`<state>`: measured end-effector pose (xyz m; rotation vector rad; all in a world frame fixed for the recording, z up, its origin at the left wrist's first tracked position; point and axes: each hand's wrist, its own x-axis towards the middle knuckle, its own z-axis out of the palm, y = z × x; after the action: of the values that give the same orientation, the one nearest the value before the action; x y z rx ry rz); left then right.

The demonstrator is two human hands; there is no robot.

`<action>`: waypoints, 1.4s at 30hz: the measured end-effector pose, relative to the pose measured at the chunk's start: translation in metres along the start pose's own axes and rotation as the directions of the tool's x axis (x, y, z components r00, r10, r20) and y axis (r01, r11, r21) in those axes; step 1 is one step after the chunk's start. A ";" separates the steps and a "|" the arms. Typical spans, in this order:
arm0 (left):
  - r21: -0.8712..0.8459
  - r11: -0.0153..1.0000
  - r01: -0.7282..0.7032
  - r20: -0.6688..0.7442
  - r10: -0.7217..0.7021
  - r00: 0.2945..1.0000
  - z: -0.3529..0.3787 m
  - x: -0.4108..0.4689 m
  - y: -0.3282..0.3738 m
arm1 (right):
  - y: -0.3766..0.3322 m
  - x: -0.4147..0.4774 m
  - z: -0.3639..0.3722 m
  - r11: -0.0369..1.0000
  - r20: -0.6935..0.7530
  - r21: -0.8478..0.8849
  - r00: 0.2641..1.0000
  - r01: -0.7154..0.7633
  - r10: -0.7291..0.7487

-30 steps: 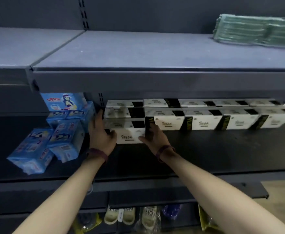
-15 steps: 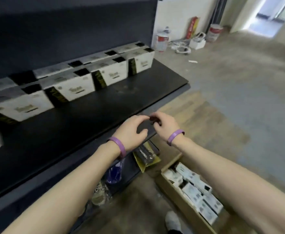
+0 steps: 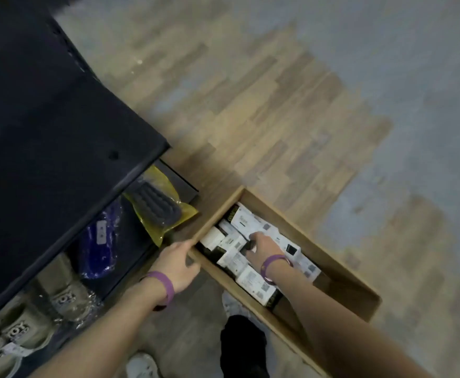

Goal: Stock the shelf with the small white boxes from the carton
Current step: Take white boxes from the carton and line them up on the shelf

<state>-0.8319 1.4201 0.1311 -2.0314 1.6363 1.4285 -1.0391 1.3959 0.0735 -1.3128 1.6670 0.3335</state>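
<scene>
- Eyes down on the carton, open-topped, sitting on the wooden floor.
- The small white boxes lie jumbled inside the carton, filling the end farthest from the person.
- The right hand is down inside the carton, on top of those boxes.
- Its fingers bend down among the boxes; I cannot tell whether they have a grip on one.
- The left hand is at the carton's left wall, its fingers curled over the rim and gripping the cardboard.
- A purple wristband sits on the left wrist, and there is one on the right wrist too.
- Left of the carton stands the dark shelf.
- Under it, just beside the carton's far corner, a yellow bag holds a dark slipper, with blue slippers farther left.
</scene>
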 end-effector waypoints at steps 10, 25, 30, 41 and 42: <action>-0.032 0.999 0.025 0.032 -0.024 0.999 0.150 0.249 -0.039 | 0.099 0.277 0.142 0.961 0.146 -0.266 0.989 0.073 -0.034; -0.149 0.956 0.254 0.160 -0.230 0.960 0.180 0.244 -0.069 | 0.138 0.264 0.126 0.913 0.184 -0.384 0.981 0.137 -0.069; -0.220 0.963 0.159 0.097 -0.141 0.985 0.078 0.166 -0.006 | 0.076 0.163 -0.002 0.997 0.423 -0.046 0.905 0.068 -0.042; -0.577 0.810 -0.102 -0.123 0.038 0.992 -0.145 -0.100 0.038 | -0.110 -0.095 -0.156 0.879 0.555 0.456 0.728 0.140 -0.403; -0.615 0.784 -0.088 -0.106 0.028 0.994 -0.152 -0.126 0.030 | -0.124 -0.122 -0.155 0.863 0.526 0.489 0.746 0.128 -0.409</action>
<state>-0.7638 1.3952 0.3178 -2.4094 1.3754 2.1516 -1.0141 1.3130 0.2898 -0.9506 0.8950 0.1731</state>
